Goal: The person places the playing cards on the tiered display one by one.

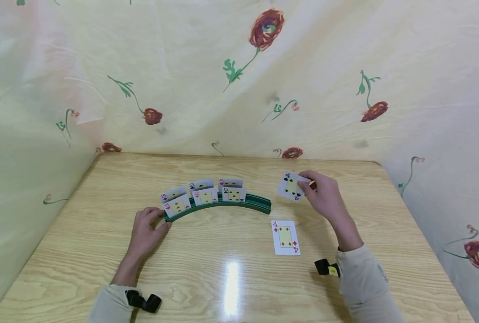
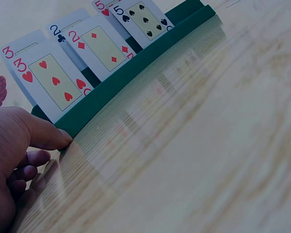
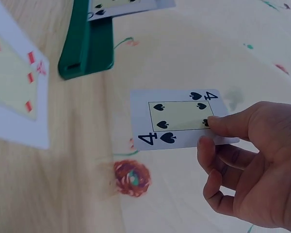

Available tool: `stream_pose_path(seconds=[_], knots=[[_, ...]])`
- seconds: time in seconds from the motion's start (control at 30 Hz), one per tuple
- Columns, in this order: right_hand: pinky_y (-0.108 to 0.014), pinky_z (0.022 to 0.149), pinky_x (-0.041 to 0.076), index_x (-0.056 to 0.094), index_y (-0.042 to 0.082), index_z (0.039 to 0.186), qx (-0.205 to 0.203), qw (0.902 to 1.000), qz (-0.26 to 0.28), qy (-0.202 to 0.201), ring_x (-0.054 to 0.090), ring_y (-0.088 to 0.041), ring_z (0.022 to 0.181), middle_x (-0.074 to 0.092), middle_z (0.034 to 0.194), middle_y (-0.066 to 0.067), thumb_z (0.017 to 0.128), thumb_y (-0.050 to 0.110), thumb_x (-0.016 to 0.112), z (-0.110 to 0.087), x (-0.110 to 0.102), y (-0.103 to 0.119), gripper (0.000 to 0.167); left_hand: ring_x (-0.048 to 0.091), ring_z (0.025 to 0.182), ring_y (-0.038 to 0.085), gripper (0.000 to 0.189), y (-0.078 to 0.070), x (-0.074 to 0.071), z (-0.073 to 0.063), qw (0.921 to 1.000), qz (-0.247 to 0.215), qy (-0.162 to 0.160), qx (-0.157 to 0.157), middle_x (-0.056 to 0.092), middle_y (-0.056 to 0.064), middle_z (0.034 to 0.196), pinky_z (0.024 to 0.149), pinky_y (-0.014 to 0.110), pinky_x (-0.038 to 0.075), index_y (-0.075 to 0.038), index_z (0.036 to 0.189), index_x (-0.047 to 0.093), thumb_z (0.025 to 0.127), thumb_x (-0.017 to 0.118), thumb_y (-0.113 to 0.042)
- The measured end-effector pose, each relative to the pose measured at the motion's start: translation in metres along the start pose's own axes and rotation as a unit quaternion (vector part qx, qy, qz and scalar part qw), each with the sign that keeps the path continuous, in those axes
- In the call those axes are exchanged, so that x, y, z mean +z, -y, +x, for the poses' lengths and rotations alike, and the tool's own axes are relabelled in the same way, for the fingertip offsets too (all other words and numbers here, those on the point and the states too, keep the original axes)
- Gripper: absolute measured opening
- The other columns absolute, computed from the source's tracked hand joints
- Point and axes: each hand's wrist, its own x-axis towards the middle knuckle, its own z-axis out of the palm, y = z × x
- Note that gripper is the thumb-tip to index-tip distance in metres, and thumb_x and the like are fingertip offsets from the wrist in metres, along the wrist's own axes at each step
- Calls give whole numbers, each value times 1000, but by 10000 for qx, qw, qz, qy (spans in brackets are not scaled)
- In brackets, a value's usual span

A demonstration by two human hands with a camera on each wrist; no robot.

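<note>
My left hand (image 1: 145, 229) pinches the left end of a curved green card holder (image 1: 259, 204) between thumb and fingers. Upright in its slots stand overlapping pairs of playing cards: a three of hearts (image 2: 51, 75) before another red three, a two of diamonds (image 2: 97, 46) before a two of clubs (image 2: 63, 29), and a five of spades (image 2: 141, 20) before a red five. Beyond the holder's bare right end, my right hand (image 1: 324, 194) pinches a four of spades (image 3: 177, 115) by one edge, thumb on its face, raised over the table.
A four of diamonds (image 1: 285, 237) lies face up on the wooden table (image 1: 207, 278), in front of the holder's right end. Flower-patterned cloth (image 1: 191, 80) hangs behind the table and along both sides. Black straps with small boxes (image 1: 143, 300) sit at both wrists.
</note>
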Motion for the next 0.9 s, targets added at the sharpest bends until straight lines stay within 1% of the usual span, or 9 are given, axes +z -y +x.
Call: stream_pose_path(seconds=[0.2,0.47,0.67,0.9], knots=[[-24,58,47,68,-4,115,-173,9998,82,-10,67,-30,74,71,105,-26,97,6,62,7,4,16,22,41,119,36,31,0,-1,0,10000,46,-34,30,58,24,124,98,48,32,9,114,67,87,73,-4],[-26,60,48,68,-4,116,-284,9993,177,142,66,-28,74,72,106,-24,96,6,63,16,14,32,23,42,118,36,31,0,0,-1,10000,67,-42,37,58,24,123,97,47,33,8,114,67,86,73,-6],[-28,63,49,68,-3,116,-418,9987,178,251,65,-26,75,72,106,-21,97,8,63,20,24,38,23,42,118,36,31,-1,-1,0,10000,70,-38,18,58,24,124,97,48,33,8,114,67,86,74,-4],[-29,65,48,69,0,115,-459,9981,119,401,61,-22,73,73,104,-18,97,9,63,22,38,38,21,42,118,36,32,1,0,1,10000,89,-30,8,58,24,123,97,47,33,8,114,68,86,74,-7]])
